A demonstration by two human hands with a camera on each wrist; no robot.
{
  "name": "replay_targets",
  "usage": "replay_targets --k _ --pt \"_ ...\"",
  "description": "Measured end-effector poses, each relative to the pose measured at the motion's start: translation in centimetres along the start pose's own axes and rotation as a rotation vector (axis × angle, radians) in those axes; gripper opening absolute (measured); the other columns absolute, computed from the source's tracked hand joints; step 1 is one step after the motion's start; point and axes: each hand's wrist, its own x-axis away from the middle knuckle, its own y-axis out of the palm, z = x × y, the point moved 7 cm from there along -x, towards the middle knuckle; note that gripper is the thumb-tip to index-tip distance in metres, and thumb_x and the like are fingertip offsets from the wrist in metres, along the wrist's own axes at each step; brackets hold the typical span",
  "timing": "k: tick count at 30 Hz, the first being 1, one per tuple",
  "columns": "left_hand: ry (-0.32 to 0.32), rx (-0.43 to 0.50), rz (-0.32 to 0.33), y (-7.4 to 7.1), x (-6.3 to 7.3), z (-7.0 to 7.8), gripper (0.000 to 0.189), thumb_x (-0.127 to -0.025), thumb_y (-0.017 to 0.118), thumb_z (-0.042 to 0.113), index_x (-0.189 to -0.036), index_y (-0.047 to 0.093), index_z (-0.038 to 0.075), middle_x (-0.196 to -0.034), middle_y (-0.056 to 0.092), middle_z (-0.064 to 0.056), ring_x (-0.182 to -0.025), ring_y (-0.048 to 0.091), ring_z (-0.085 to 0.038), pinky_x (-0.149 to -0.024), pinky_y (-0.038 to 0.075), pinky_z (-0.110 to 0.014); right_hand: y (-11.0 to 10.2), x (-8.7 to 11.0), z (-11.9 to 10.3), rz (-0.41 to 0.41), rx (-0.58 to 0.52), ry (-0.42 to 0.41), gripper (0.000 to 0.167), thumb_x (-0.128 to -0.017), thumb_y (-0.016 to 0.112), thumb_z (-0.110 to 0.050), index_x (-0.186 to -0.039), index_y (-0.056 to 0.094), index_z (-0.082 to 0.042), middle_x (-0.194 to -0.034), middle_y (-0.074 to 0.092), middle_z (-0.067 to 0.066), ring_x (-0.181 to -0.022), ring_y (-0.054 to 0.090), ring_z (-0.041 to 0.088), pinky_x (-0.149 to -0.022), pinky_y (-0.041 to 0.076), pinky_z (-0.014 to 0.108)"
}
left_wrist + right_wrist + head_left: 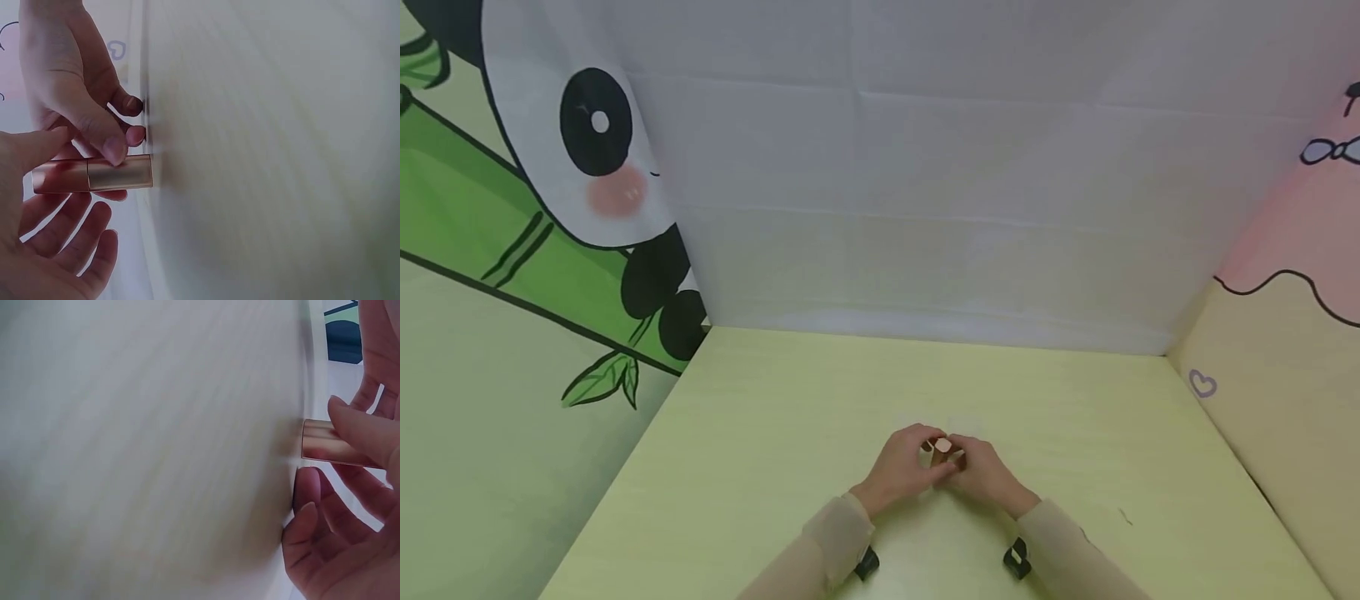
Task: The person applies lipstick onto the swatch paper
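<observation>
A rose-gold lipstick tube stands upright between both hands at the middle of the tabletop. In the left wrist view, a thin seam crosses the shiny tube. My left hand holds its upper part, thumb on one side and fingers behind. Lower down, the right hand grips the tube, its thumb laid across the side. The remaining right fingers curl close to the table surface. Whether the tube's bottom end touches the table, I cannot tell.
A pale yellow tabletop spreads around the hands. Behind it hangs a white backdrop; printed panels with a panda and a pink figure flank it. Black wrist devices show below the sleeves.
</observation>
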Motion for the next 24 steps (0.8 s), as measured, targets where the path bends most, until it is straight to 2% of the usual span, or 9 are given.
replay_targets --k 3,6,11,14,19,24 --pt "-0.012 0.036 0.009 0.29 0.07 -0.03 0.028 -0.08 0.079 0.022 -0.103 0.069 0.011 -0.093 0.065 0.003 -0.081 0.059 -0.012 -0.072 0.047 -0.021 0.02 0.2 -0.04 0.034 0.007 -0.011 0.029 -0.077 0.076 -0.003 -0.103 0.065 -0.009 -0.09 0.065 -0.001 -0.073 0.061 0.012 -0.064 0.05 0.027" --pt "-0.031 0.067 0.019 0.27 0.04 -0.16 0.024 -0.079 0.079 0.017 -0.1 0.07 0.009 -0.092 0.066 0.002 -0.08 0.06 -0.013 -0.071 0.048 -0.022 -0.03 0.22 -0.1 0.064 0.0 -0.033 0.024 -0.076 0.072 0.001 -0.096 0.067 -0.01 -0.088 0.066 0.0 -0.073 0.06 0.013 -0.064 0.05 0.027" --pt "-0.067 0.092 0.012 0.4 0.04 -0.38 0.02 -0.079 0.079 0.013 -0.097 0.071 0.01 -0.091 0.065 0.005 -0.08 0.061 -0.016 -0.071 0.048 -0.021 0.01 0.37 0.19 0.074 -0.026 -0.039 0.016 -0.079 0.074 -0.002 -0.09 0.068 -0.013 -0.086 0.067 -0.001 -0.071 0.06 0.012 -0.064 0.05 0.027" --pt "-0.076 0.11 0.0 0.5 0.13 -0.38 0.019 -0.079 0.079 0.013 -0.096 0.071 0.012 -0.091 0.065 0.007 -0.08 0.061 -0.013 -0.071 0.048 -0.02 0.01 0.57 0.27 0.065 -0.026 -0.027 0.015 -0.08 0.076 -0.006 -0.09 0.068 -0.014 -0.088 0.067 -0.001 -0.072 0.06 0.011 -0.065 0.05 0.027" --pt "-0.113 0.229 0.02 0.03 0.46 -0.41 0.019 -0.078 0.079 0.008 -0.094 0.07 0.01 -0.091 0.065 0.005 -0.08 0.063 -0.014 -0.072 0.051 -0.025 -0.12 0.64 -0.15 0.049 -0.02 -0.018 0.012 -0.083 0.075 -0.01 -0.092 0.069 -0.014 -0.092 0.068 -0.001 -0.075 0.063 0.013 -0.067 0.051 0.028" --pt "-0.157 0.325 0.036 -0.27 0.64 -0.55 0.017 -0.079 0.078 0.006 -0.093 0.069 0.009 -0.09 0.064 0.004 -0.078 0.064 -0.013 -0.071 0.053 -0.028 -0.33 0.78 -0.46 0.029 -0.069 0.027 0.011 -0.085 0.074 -0.014 -0.095 0.07 -0.015 -0.095 0.068 -0.003 -0.078 0.063 0.014 -0.07 0.051 0.029"
